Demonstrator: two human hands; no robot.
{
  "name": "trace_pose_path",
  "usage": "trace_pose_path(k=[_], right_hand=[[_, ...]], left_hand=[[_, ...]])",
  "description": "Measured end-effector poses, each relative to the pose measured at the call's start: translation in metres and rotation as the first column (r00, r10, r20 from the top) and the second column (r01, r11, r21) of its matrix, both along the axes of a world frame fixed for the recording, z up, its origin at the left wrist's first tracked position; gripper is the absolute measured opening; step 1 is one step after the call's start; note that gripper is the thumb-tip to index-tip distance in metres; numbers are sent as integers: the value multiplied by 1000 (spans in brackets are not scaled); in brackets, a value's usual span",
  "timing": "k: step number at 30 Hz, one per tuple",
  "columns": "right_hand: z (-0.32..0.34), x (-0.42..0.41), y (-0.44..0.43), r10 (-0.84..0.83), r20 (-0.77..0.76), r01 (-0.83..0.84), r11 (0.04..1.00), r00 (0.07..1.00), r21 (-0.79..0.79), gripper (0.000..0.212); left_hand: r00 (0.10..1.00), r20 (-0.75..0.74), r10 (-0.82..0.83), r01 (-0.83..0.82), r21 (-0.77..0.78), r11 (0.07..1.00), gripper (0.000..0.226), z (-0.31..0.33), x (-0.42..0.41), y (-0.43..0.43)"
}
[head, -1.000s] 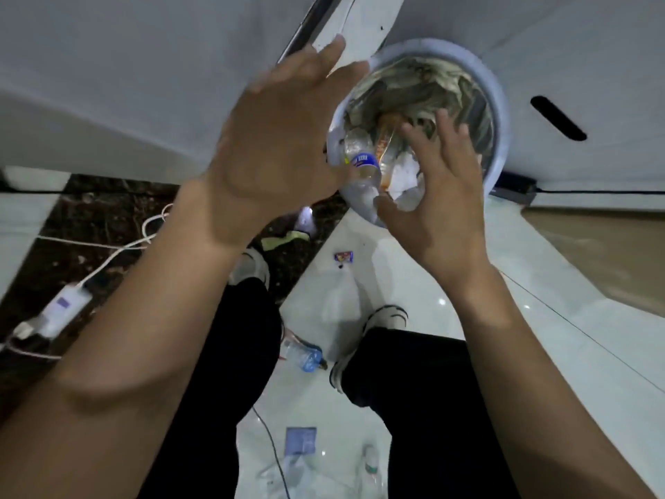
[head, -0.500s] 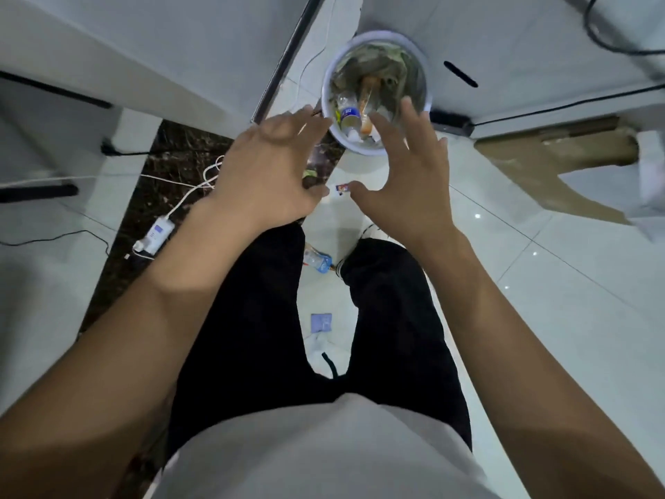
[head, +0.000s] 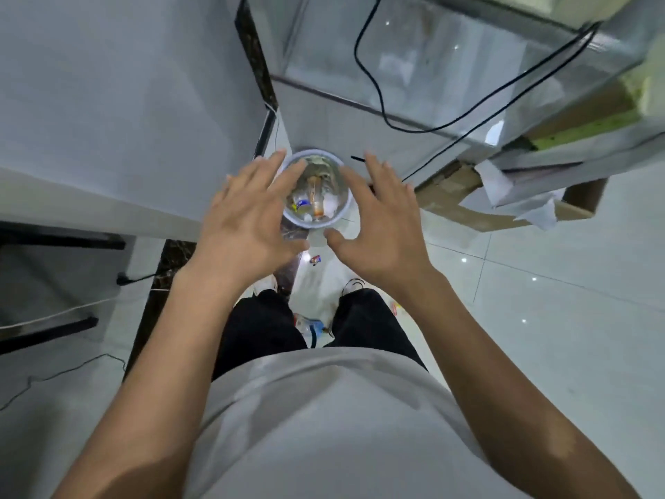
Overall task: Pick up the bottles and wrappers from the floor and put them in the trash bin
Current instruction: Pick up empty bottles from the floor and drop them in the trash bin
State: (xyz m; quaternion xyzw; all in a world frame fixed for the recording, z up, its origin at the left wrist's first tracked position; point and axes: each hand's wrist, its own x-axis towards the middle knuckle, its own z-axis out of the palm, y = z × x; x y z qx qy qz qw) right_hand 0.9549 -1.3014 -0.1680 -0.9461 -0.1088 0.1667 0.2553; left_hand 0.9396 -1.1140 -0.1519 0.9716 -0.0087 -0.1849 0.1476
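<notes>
A round white trash bin (head: 343, 209) stands on the floor far below, against the wall. Inside it lie a clear bottle with a blue and yellow label (head: 301, 204), a bottle with brown liquid (head: 316, 196) and crumpled wrappers. My left hand (head: 248, 221) and my right hand (head: 378, 228) hover high above the bin, one on each side, fingers spread and empty. A small red and blue wrapper (head: 316, 260) lies on the tiles just in front of the bin. A clear bottle with a blue label (head: 310, 327) lies between my feet. Another small red wrapper (head: 396, 308) sits by my right foot.
A white cabinet (head: 126, 120) rises at the left and a glass-topped counter (head: 449, 66) with black cables at the back. Cardboard and paper (head: 503, 199) lean at the right. A dark marble strip (head: 158, 282) and cords run along the left floor. White tiles spread to the right.
The view has risen away from the floor, so the bin looks smaller and farther. Both hands stay open and empty and have spread apart to either side of the bin.
</notes>
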Motion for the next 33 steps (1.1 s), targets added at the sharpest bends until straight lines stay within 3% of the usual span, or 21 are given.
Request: trace_pose_path(k=[7, 13, 26, 33], right_hand=[[30, -4, 1, -216, 74, 221, 974, 973, -54, 72], [43, -28, 27, -415, 85, 421, 904, 906, -74, 77], [68, -99, 81, -713, 140, 726, 681, 687, -89, 75], [96, -145, 69, -839, 199, 861, 505, 507, -62, 74]], left_hand=[[964, 73, -258, 266, -150, 952, 86, 17, 28, 9], [894, 119, -432, 444, -102, 890, 86, 31, 48, 34], [626, 208, -751, 770, -15, 638, 93, 65, 69, 38], [416, 248, -875, 904, -5, 428, 97, 79, 59, -3]])
